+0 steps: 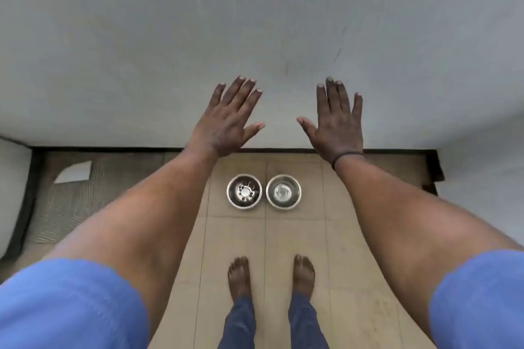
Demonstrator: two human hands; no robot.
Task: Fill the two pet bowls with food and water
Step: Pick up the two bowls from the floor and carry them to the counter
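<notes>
Two steel bowls on the tiled floor [295, 238], side by side, nearly touching, near the wall base, ahead of our bare feet. Left bowl [244, 191] and right bowl [283, 192] both sit upright, mouths up; round, so no long axis, and the pair lines up left-to-right along the wall [255, 22]. We see only bare metal inside: no food, water doubtful. Our read: nothing filled yet, both fills remain. Left hand [226, 125] and right hand [337, 122] spread flat, fingers out, holding nothing, raised above the bowls.
</notes>
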